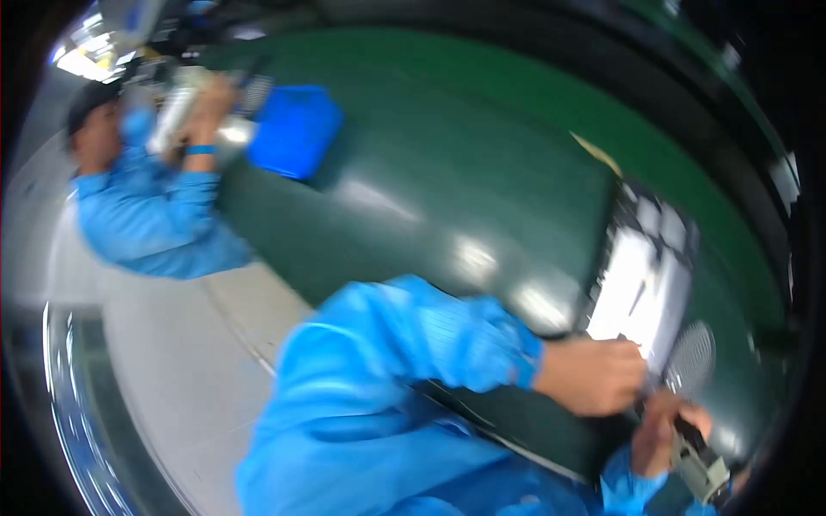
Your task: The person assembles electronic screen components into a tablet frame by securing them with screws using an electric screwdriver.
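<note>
My left hand (pixel 598 376) reaches across to the right, its fingers curled at the near end of a bright white rectangular device (pixel 641 292) with dark edges; what lies in the fingers is hidden. My right hand (pixel 661 433) is just nearer and to the right, fingers bent round something dark and too blurred to name. A grey oval mesh piece (pixel 693 357) stands beyond the right hand, beside the white device. A small pale beige boxy part (pixel 704 475) is close against the right hand's outer side. Motion smears both hands.
A green work table (pixel 413 181) stretches from far left to right. On it stands a blue bin (pixel 297 131). At the far left a co-worker (pixel 151 211) in blue sleeves handles a pale object. A thin yellowish strip (pixel 595 153) lies beyond the white device.
</note>
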`<act>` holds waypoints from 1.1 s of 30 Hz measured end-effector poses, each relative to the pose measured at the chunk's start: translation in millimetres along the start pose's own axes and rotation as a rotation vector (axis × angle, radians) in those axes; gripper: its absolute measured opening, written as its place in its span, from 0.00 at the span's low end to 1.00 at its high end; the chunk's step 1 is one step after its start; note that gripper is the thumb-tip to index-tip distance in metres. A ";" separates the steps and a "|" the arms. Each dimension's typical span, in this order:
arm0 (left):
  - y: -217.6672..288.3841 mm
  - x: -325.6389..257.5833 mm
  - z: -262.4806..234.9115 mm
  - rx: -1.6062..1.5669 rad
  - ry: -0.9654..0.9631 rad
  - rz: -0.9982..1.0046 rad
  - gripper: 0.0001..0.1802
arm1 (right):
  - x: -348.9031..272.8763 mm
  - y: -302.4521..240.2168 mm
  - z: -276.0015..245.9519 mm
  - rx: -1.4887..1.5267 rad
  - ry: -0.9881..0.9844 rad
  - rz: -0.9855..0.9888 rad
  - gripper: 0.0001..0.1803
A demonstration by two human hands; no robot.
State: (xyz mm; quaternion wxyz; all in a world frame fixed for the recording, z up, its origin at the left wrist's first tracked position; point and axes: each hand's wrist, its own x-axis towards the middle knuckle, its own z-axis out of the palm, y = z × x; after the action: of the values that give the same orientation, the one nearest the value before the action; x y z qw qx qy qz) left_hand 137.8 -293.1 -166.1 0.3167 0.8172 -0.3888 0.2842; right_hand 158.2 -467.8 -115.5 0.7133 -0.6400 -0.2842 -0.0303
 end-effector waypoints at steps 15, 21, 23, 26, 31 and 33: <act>-18.3 -2.6 -3.9 -0.134 -0.060 -0.041 0.09 | 63.0 44.6 -144.2 -0.106 0.378 -0.046 0.16; -17.5 -2.8 5.9 -0.132 0.070 -0.001 0.08 | 59.5 41.7 -159.8 -0.867 0.510 -0.329 0.13; -15.3 -1.7 3.9 -0.111 0.032 -0.002 0.09 | 56.9 41.1 -161.3 -0.990 0.486 -0.357 0.15; -14.0 -0.3 -0.7 -0.095 -0.041 -0.003 0.10 | 50.6 39.3 -162.3 -0.623 0.472 -0.212 0.11; -19.4 -2.9 3.6 -0.039 -0.067 0.019 0.11 | 47.3 74.0 -182.0 -0.562 0.451 -0.150 0.06; -9.6 8.7 -10.4 -0.030 -0.148 0.011 0.11 | 46.6 62.4 -182.2 -0.402 0.513 -0.078 0.11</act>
State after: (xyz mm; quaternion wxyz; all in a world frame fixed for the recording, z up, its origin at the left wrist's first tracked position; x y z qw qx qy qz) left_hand 148.0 -284.6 -156.1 0.2979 0.8289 -0.4198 0.2190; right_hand 289.3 -611.2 -154.2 0.6192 -0.7282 -0.1078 -0.2733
